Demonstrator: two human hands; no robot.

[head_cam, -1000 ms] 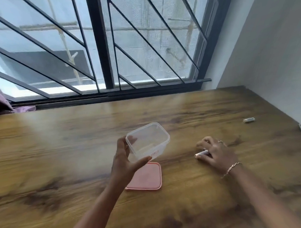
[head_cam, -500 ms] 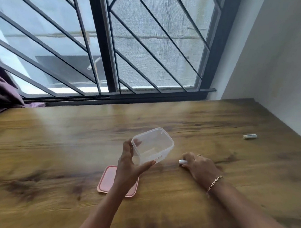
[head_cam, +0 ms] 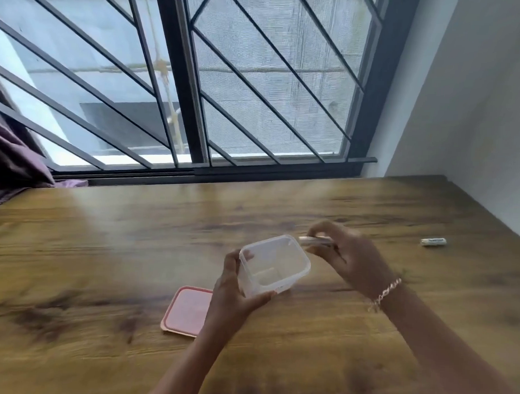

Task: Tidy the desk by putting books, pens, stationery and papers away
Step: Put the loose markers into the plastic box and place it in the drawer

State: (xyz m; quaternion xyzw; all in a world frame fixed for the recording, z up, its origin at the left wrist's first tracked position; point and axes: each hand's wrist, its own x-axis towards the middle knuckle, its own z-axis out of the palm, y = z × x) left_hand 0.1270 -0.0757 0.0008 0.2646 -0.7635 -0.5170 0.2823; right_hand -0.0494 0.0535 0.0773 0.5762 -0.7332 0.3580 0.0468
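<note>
- The left hand [head_cam: 234, 296] grips the clear plastic tub [head_cam: 275, 265] by its near wall, thumb on one side and fingers round the other, holding it above the bench [head_cam: 104, 235], mouth tilted up.
- The right hand [head_cam: 351, 259] pinches a small white stick [head_cam: 316, 241] of stationery level at the tub's far rim, not yet inside.
- The stick looks light, rigid and smooth; a fingertip pinch at mid-length should suit it.
- The tub looks thin-walled, light and slightly flexible, so it is best held low on its walls.
- The pink lid [head_cam: 187, 310] lies flat on the bench near the left wrist.
- A white tube [head_cam: 433, 241] lies well apart to the right; its greenish print is too small to read.
- A faint reddish mark low on the tub is illegible.
</note>
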